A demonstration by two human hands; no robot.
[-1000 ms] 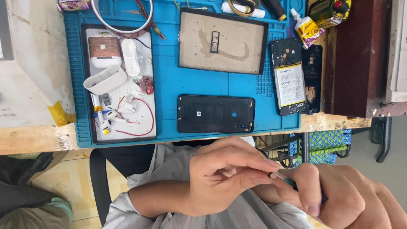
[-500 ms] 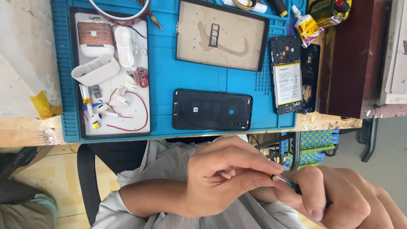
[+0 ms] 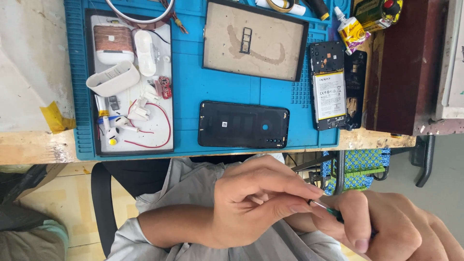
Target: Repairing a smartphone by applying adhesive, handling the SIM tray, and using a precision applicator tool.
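Screwdriver [image 3: 333, 212] sits low in view, pinched in right hand [image 3: 386, 227]; left hand [image 3: 256, 203] fingers pinch its tip. Grip unchanged, only the view shifted; phone [image 3: 244, 124] untouched on mat [image 3: 186, 87]

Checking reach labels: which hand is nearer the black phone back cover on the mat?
Left. The left hand is directly below the black phone back cover, just off the table edge. The right hand, holding a green-handled tool, is farther down-right.
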